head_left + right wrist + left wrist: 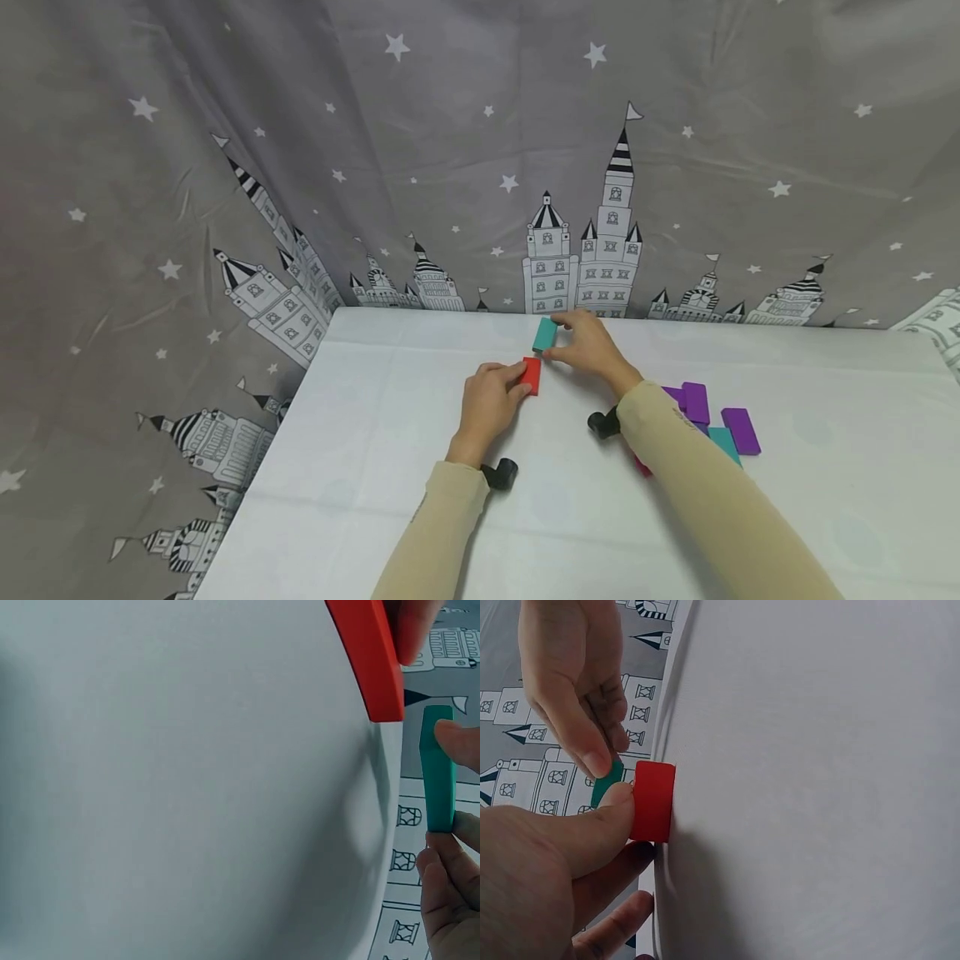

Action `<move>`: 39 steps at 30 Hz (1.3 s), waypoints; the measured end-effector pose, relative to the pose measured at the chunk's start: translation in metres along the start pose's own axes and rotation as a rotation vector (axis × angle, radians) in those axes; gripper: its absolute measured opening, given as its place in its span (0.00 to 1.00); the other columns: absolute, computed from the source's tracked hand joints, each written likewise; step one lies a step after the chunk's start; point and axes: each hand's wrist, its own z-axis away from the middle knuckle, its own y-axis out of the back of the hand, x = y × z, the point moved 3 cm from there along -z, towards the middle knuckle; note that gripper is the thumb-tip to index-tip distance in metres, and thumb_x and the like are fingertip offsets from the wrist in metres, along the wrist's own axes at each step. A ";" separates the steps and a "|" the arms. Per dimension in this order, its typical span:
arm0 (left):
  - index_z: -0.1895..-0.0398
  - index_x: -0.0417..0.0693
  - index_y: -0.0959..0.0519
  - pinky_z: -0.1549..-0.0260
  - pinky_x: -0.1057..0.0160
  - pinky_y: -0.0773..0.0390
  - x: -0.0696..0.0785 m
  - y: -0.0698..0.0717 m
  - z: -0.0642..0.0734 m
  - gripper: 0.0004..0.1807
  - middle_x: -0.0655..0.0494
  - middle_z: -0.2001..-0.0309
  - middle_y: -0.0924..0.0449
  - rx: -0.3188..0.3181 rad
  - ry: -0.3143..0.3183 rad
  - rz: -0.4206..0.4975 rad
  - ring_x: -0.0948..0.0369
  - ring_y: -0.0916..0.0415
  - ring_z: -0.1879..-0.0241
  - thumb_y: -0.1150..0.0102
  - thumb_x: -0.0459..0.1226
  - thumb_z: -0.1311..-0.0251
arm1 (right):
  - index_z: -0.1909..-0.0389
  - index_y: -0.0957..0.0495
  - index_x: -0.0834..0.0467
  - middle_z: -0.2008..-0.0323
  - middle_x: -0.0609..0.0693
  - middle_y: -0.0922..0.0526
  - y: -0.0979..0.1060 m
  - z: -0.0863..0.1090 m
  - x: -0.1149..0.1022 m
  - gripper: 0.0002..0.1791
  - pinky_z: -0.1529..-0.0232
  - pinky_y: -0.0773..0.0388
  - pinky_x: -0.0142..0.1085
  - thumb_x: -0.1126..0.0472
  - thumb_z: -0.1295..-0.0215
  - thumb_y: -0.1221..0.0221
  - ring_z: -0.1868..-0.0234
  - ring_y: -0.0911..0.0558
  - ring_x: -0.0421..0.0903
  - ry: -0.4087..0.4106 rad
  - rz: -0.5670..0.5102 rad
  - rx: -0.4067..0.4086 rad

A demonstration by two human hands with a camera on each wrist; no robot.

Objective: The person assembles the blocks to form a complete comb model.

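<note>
My left hand (pixel 483 407) pinches a red rectangular block (pixel 532 377) between thumb and fingers. In the left wrist view the red block (pixel 654 801) has its broad face showing, with the thumb at its edge. Just beyond it, my right hand (pixel 591 346) grips a teal block (pixel 544 334) of similar shape by its ends. The right wrist view shows the teal block (pixel 439 772) edge-on, thumb near one end and fingers at the other. A small gap separates the two blocks in the head view.
Right of my right forearm lies a loose group of blocks: a purple block (pixel 741 431), another purple block (pixel 696 403) and a teal block (pixel 724 443). A red block (pixel 642 467) is mostly hidden under the sleeve. A grey castle-print curtain (pixel 450 125) borders the white table (pixel 360 433).
</note>
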 end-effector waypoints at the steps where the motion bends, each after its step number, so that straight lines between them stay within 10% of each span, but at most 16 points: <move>1: 0.40 0.50 0.18 0.44 0.45 0.26 0.000 0.000 0.000 0.22 0.52 0.50 0.13 0.001 0.001 0.002 0.52 0.24 0.43 0.32 0.42 0.38 | 0.36 0.25 0.66 0.43 0.62 0.21 -0.001 -0.001 0.000 0.38 0.40 0.25 0.52 0.54 0.46 0.26 0.42 0.23 0.59 -0.003 0.000 -0.005; 22: 0.40 0.50 0.18 0.43 0.44 0.28 -0.001 -0.001 0.000 0.22 0.51 0.49 0.14 -0.007 0.027 0.037 0.51 0.25 0.41 0.32 0.42 0.37 | 0.33 0.28 0.67 0.38 0.63 0.23 -0.016 -0.010 -0.003 0.36 0.33 0.30 0.50 0.55 0.40 0.32 0.37 0.25 0.58 -0.031 0.015 -0.151; 39: 0.40 0.49 0.17 0.44 0.45 0.27 0.000 -0.003 -0.002 0.22 0.50 0.50 0.14 -0.007 0.018 0.034 0.51 0.25 0.42 0.32 0.42 0.38 | 0.35 0.26 0.67 0.38 0.62 0.22 -0.019 -0.011 0.001 0.31 0.32 0.32 0.51 0.57 0.37 0.35 0.35 0.26 0.59 -0.003 0.019 -0.096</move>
